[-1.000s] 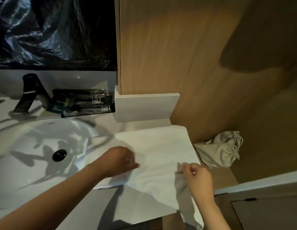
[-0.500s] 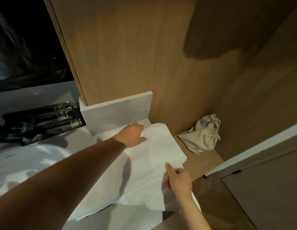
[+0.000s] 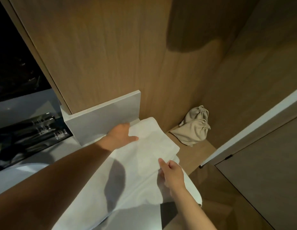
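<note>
The white towel (image 3: 149, 146) lies folded on the counter (image 3: 66, 150), its far end against the grey panel (image 3: 103, 120) at 12 o'clock. The left hand (image 3: 120, 136) rests on its 11 o'clock corner, thumb on top, and I cannot tell whether the fingers grip. The right hand (image 3: 173, 175) pinches its 4 o'clock edge, forefinger stretched over the cloth

The left arm was stretched far forward from the lower left, its forearm bare. The left hand (image 3: 120, 135) lay palm down on the towel (image 3: 149, 146), fingers fairly straight and thumb spread to the right. The right forearm ran in from the lower right, and the right hand (image 3: 173, 173) pinched the towel's near edge, index finger pointing forward and the other fingers curled.
</note>
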